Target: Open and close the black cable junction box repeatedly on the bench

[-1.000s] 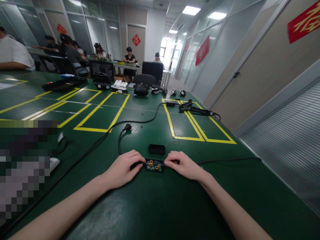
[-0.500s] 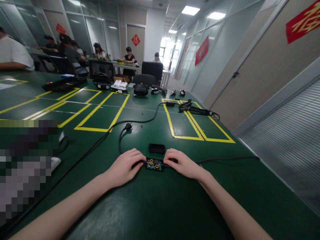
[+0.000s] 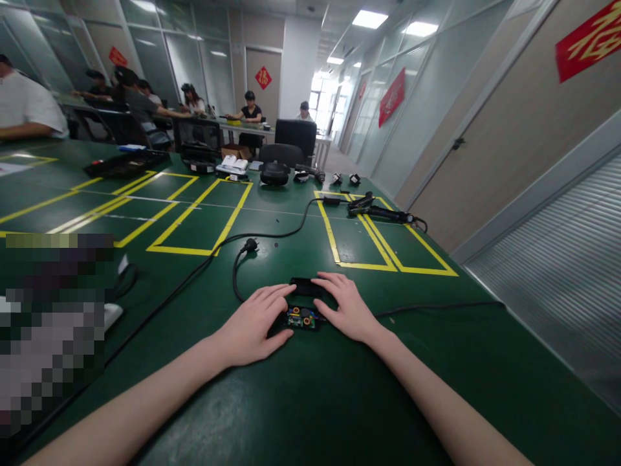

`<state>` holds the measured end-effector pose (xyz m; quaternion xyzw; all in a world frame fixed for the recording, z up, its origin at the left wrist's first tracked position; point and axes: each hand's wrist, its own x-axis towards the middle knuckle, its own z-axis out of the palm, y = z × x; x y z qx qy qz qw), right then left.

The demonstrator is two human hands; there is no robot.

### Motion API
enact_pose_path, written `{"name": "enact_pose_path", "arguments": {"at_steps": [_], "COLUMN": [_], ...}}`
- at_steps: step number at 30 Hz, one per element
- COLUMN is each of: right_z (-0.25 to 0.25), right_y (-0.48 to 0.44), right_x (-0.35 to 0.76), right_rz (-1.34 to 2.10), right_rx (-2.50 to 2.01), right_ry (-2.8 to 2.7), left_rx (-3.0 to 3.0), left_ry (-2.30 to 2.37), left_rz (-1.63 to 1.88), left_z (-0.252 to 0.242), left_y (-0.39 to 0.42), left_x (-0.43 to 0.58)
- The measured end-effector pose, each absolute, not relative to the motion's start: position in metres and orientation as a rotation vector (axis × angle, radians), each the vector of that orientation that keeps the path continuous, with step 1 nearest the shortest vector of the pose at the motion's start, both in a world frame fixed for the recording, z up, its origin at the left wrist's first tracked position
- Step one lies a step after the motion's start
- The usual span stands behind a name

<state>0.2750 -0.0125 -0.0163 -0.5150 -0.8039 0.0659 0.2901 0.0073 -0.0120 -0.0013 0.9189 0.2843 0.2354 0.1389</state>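
Note:
In front of me on the table, an opened black power adapter case [image 3: 301, 318] shows its circuit board with copper-coloured coils. Just beyond it lies the black case cover [image 3: 305, 285], its hollow side up. My left hand [image 3: 259, 323] is open, with its fingers stretched to the cover's left end and its thumb near the case's lower left corner. Also open, my right hand [image 3: 347, 307] has its fingertips at the cover's right end, the thumb lower, above the case's right side. Whether the fingertips press on the cover I cannot tell.
A black cord with a plug [image 3: 250, 245] curls behind my left hand. Another cable [image 3: 436, 309] runs off to the right. Yellow tape [image 3: 363, 266] marks rectangles on the green table [image 3: 301, 408]. A black tool [image 3: 383, 211] lies at the far right. People sit in the background.
Both hands have let go of the cords at the case's ends. Their fingers have opened and reached forward to the two ends of the cover.

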Motion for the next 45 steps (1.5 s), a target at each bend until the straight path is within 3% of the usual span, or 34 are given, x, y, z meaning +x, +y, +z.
{"name": "enact_pose_path", "arguments": {"at_steps": [10,24,33,39,45], "right_z": [-0.01,-0.005,0.001,0.005,0.002], "right_y": [-0.018,-0.02,-0.022,-0.021,-0.02], "right_x": [0.274,0.273,0.278,0.28,0.28], "right_rz": [0.793,1.277,1.243,1.295,1.428], "right_rx": [-1.155,-1.108,-1.067,-1.04,-1.008], "right_ry": [-1.91,-1.708,-1.792,-1.799,-1.734], "left_rx": [2.651,2.738,2.708,2.357,2.411], "left_ry": [0.856,0.73,0.639,0.787,0.728], "left_rz": [0.634,0.711,0.769,0.9,0.68], "left_z": [0.0,-0.002,-0.01,-0.006,0.0], "left_y": [-0.012,-0.01,-0.007,-0.012,-0.011], "left_x": [0.009,0.006,0.005,0.005,0.005]}}
